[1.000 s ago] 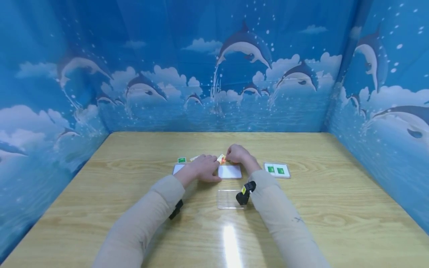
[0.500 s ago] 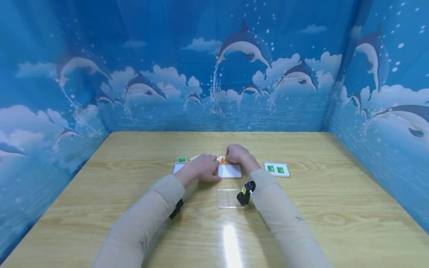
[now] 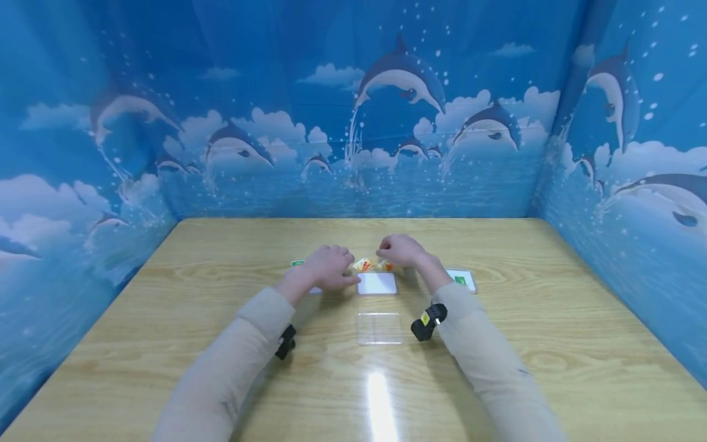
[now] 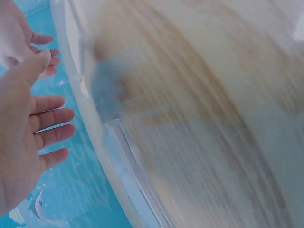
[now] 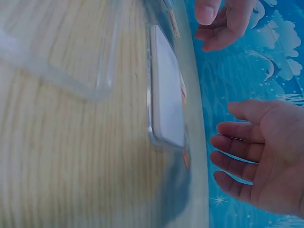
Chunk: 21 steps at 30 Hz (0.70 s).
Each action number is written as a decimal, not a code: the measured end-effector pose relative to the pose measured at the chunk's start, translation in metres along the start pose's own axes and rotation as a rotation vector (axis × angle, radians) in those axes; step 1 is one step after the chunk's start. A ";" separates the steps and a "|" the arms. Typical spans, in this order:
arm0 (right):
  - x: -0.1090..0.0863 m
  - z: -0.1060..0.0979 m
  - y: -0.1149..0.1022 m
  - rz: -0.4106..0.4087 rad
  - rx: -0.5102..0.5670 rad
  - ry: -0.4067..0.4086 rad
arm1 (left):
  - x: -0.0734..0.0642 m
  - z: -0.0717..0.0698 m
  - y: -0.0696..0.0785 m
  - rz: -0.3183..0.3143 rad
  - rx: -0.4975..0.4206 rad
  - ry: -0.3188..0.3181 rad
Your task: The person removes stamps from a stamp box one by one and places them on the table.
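Note:
My left hand (image 3: 329, 269) hovers at the left end of a white rectangular block in a clear case (image 3: 377, 283), its fingers loosely spread and holding nothing. Behind that block lie two small yellow-orange picture cards (image 3: 363, 264), the right one (image 3: 385, 266) just below the fingertips of my right hand (image 3: 403, 250). In the right wrist view my right hand (image 5: 273, 156) has relaxed, parted fingers with nothing between them. The white block (image 5: 167, 88) rests flat in its clear case there. The left wrist view shows my left hand (image 4: 28, 128) empty as well.
An empty-looking clear plastic tray (image 3: 378, 329) lies nearer me. A white card with green squares (image 3: 463, 279) is partly behind the right forearm. Left of the left hand, a green card (image 3: 297, 263) peeks out. A dolphin-print curtain (image 3: 353, 123) borders the table (image 3: 166, 344).
Both hands have lifted off the picture cards and moved slightly apart, left hand leftward, right hand rightward. The right-hand picture card is now uncovered.

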State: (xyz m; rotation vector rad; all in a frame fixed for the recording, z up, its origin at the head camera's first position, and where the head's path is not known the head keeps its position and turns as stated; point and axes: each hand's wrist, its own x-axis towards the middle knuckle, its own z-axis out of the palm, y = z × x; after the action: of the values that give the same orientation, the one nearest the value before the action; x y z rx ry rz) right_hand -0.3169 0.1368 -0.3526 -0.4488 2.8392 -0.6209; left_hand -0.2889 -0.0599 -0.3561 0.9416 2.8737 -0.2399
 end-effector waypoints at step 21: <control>-0.071 -0.024 0.010 -0.288 -0.308 0.275 | -0.025 -0.024 -0.014 -0.044 0.006 0.370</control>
State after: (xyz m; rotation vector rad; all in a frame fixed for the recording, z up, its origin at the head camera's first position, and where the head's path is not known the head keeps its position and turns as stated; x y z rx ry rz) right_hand -0.2590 0.1789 -0.3262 -0.9013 3.1754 -0.3067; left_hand -0.2788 -0.0808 -0.3272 1.0201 3.2316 -0.0843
